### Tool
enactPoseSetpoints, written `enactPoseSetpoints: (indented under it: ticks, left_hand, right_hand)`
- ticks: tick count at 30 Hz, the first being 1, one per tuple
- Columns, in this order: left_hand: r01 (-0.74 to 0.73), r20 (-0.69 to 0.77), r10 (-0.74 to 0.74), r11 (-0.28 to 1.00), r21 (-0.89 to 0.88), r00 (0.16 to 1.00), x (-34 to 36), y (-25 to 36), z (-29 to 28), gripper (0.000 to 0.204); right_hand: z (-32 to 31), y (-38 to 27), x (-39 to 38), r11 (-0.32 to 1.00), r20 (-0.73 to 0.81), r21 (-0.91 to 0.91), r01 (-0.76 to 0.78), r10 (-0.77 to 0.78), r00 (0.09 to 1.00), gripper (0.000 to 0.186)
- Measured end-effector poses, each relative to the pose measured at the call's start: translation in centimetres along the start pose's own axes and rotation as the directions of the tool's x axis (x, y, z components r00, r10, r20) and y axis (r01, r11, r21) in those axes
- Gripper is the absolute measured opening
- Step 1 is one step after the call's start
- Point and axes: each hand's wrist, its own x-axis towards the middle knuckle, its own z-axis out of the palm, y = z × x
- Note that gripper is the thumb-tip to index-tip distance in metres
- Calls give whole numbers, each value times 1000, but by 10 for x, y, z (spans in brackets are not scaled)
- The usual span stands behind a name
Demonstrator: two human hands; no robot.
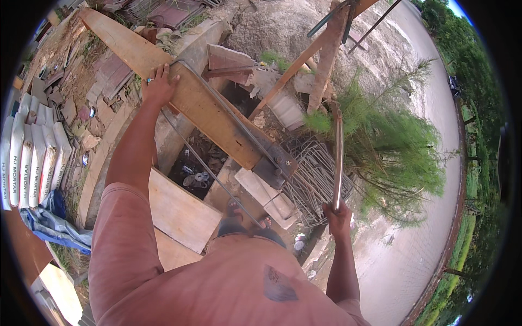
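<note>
My left hand [160,84] rests with fingers apart on a long wooden plank [201,114], beside the bend of a steel rod [217,98]. The rod runs along the plank to a dark metal plate [274,171] with round fittings at the plank's near end. Another thin rod [204,168] slants down from near my left hand toward my feet. Fingers of my right hand [336,217] wrap round a shiny metal pipe [338,157], which points away from me toward the green branches.
Bent steel pieces [304,190] are heaped below the branches [386,146]. A rubbish-filled pit [193,176], concrete slab [255,190] and boards [179,212] lie below. White sacks [35,152], a blue tarp [57,223] and rubble are left. Timber braces [321,65] stand ahead; a pale road [418,250] curves right.
</note>
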Motion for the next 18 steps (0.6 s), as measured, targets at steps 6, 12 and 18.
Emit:
enactPoseSetpoints:
  ticks: [6, 12, 18]
  left_hand:
    - [17, -29, -16, 998, 61, 999, 5, -1, 6, 68]
    - [19, -45, -14, 994, 107, 999, 5, -1, 5, 68]
    - [-3, -79, 14, 990, 141, 997, 7, -8, 16, 70]
  right_hand:
    - [-87, 57, 37, 718, -7, -672, 180, -249, 968, 32]
    - [-123, 36, 102, 523, 334, -728, 443, -295, 895, 19]
    - [-119, 0, 172, 372, 482, -716, 590, -348, 804, 7]
